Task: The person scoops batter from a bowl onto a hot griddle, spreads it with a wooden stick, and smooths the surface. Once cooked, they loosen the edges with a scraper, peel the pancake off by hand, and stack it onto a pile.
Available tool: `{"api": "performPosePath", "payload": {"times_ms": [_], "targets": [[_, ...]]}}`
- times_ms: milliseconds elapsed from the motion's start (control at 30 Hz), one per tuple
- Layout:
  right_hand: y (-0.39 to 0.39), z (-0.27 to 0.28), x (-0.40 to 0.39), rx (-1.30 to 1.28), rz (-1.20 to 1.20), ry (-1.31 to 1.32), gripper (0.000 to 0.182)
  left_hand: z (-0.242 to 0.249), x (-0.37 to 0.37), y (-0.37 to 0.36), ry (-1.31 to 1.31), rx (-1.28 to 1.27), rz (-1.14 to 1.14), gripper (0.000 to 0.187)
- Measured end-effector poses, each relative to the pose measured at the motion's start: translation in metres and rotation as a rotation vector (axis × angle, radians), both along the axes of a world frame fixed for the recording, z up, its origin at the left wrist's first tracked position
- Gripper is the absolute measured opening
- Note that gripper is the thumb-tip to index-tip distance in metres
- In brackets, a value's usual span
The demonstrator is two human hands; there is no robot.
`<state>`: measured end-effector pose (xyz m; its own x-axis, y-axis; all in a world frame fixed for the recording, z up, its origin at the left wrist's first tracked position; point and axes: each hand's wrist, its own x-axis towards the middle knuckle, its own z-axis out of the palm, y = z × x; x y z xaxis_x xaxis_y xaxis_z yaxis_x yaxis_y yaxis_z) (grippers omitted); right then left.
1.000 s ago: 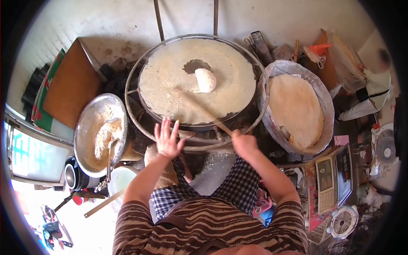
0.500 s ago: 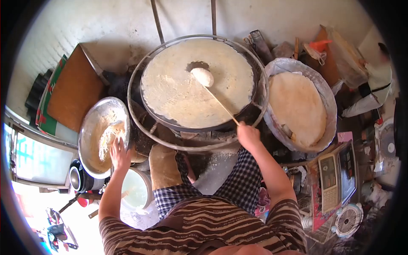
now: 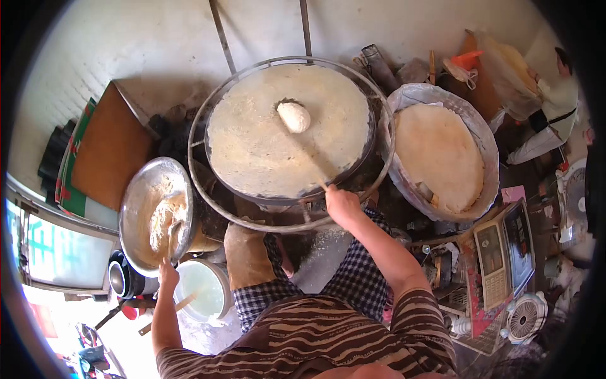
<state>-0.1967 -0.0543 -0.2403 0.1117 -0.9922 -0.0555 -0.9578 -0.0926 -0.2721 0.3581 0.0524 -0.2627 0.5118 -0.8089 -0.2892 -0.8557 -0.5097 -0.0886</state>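
A round, flat griddle (image 3: 252, 151) is coated with a pale batter layer, with a small dark patch near its middle. My right hand (image 3: 344, 206), at the griddle's near edge, is closed around a thin wooden stick (image 3: 315, 165), blurred by motion. The stick runs to a rounded, batter-covered spreader head (image 3: 294, 118) beside the dark patch. On the left, a tilted metal bowl (image 3: 134, 201) holds floury batter (image 3: 165, 221). At its near rim, my left hand (image 3: 168, 273) is closed on a slim handle (image 3: 172, 240) that reaches into the batter.
A metal ring (image 3: 297, 226) surrounds the griddle. To the right, a plastic-lined basket (image 3: 396, 101) holds stacked flatbreads (image 3: 439, 158). A bucket of cloudy liquid (image 3: 202, 287) stands by my left leg. A small fan (image 3: 527, 318) and a person (image 3: 558, 110) are at the right.
My left hand has gone from open fingers over the batter to a grip at the bowl's near rim. My right hand has swung left with the stick. The dark patch has shrunk.
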Motion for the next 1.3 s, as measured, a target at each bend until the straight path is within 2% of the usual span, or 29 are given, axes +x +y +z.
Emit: {"api": "performPosePath", "payload": {"times_ms": [67,100,167,200,233,300,333,400,467,500,600,633,700,767,833,867,967,1000,1033,1100,1167,1200,1233,1267,1300], "targets": [[0.013,0.001,0.000,-0.079,0.203,0.129,0.009,-0.039,0.042,0.003,-0.017,-0.043,-0.081,0.046],[0.012,0.000,-0.008,-0.038,0.109,0.141,0.009,-0.049,0.055,0.005,-0.028,-0.062,-0.120,0.047],[0.006,0.000,-0.034,0.048,-0.083,0.169,0.009,-0.011,0.018,0.006,0.287,-0.182,0.167,0.044],[-0.002,-0.002,-0.056,0.027,-0.096,0.158,0.012,0.001,0.004,0.004,0.449,-0.244,0.310,0.044],[-0.009,-0.006,-0.072,0.004,-0.109,0.148,0.014,-0.008,0.007,0.004,0.637,-0.335,0.454,0.038],[-0.010,0.000,-0.052,0.040,-0.153,0.078,0.019,-0.031,0.018,0.010,1.011,-0.513,0.748,0.028],[-0.009,-0.002,-0.038,0.040,-0.130,0.067,0.019,-0.030,0.004,0.011,1.144,-0.619,0.793,0.015],[-0.003,-0.011,-0.028,-0.036,-0.037,0.021,0.016,-0.029,-0.021,0.009,1.309,-0.856,0.815,0.015],[0.010,-0.002,-0.040,-0.090,0.170,0.104,0.013,-0.018,-0.044,0.003,1.468,-1.060,0.810,0.013],[0.013,0.001,-0.051,-0.113,0.273,0.147,0.012,-0.012,-0.049,-0.001,1.541,-1.067,0.757,0.013],[-0.002,-0.005,-0.104,-0.094,0.103,0.338,0.009,0.022,-0.069,-0.026,1.701,-1.061,0.624,0.010],[-0.016,-0.002,-0.119,-0.066,-0.001,0.300,0.011,0.034,-0.080,-0.038,1.784,-0.997,0.570,0.010],[-0.040,-0.011,-0.120,-0.097,-0.047,0.218,0.012,0.058,-0.108,-0.066,1.941,-0.863,0.463,0.011],[-0.050,0.003,-0.080,-0.032,-0.038,0.090,0.016,0.079,-0.147,-0.099,2.003,-0.706,0.470,0.013],[-0.052,0.018,-0.048,0.028,0.033,-0.217,0.021,0.102,-0.190,-0.125,2.061,-0.503,0.375,0.012],[-0.049,0.037,-0.039,0.269,-0.089,-0.480,0.025,0.112,-0.211,-0.137,2.056,-0.430,0.333,0.010],[-0.049,0.012,-0.048,-0.043,-0.054,-0.375,0.026,0.114,-0.257,-0.172,1.903,-0.303,0.276,0.011],[-0.046,0.046,-0.052,0.229,-0.236,-0.522,0.025,0.107,-0.269,-0.182,1.862,-0.273,0.285,0.015],[-0.051,0.049,-0.062,0.260,-0.359,-0.451,0.023,0.099,-0.281,-0.194,1.826,-0.246,0.286,0.018],[-0.056,0.005,-0.085,0.014,-0.336,-0.124,0.022,0.083,-0.305,-0.211,1.746,-0.205,0.251,0.024],[-0.042,-0.002,-0.073,0.059,-0.232,-0.074,0.021,0.080,-0.341,-0.210,1.653,-0.207,0.230,0.030],[-0.036,0.000,-0.058,0.196,-0.145,-0.177,0.022,0.077,-0.362,-0.206,1.586,-0.212,0.248,0.031],[-0.023,0.021,-0.038,0.322,-0.197,-0.460,0.021,0.074,-0.383,-0.201,1.519,-0.216,0.261,0.033],[-0.018,0.010,-0.031,0.310,-0.125,-0.468,0.023,0.075,-0.405,-0.195,1.529,-0.238,0.337,0.029],[-0.009,0.028,-0.022,0.331,-0.101,-0.549,0.025,0.079,-0.426,-0.190,1.540,-0.263,0.411,0.025]]}}
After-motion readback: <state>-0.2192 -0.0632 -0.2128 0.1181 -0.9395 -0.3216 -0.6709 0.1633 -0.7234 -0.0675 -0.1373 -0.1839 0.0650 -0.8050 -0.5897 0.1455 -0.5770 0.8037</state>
